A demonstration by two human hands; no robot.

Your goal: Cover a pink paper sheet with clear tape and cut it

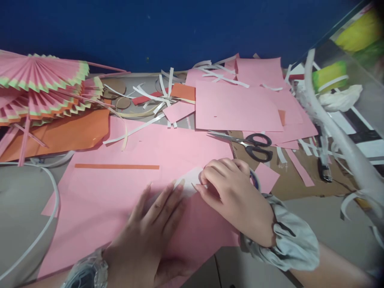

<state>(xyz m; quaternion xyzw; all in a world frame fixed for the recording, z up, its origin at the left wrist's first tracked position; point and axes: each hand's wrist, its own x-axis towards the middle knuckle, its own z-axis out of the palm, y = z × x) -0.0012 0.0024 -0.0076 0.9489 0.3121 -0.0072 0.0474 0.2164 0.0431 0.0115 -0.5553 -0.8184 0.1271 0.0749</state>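
The light is soft and even, probably from overhead. The pink paper (120,192) glows bright, a little washed out in the middle. The left hand (150,236) and right hand (234,196) throw only faint shadows on it. The blue wall (180,28) behind is dark. The scissors (252,145) look sharp. Toward the right edge things smear: the white tube (336,132) is out of focus. The fans (42,88) at the left bend with the lens, and the watch (87,272) at the bottom is soft, with a dull glint.
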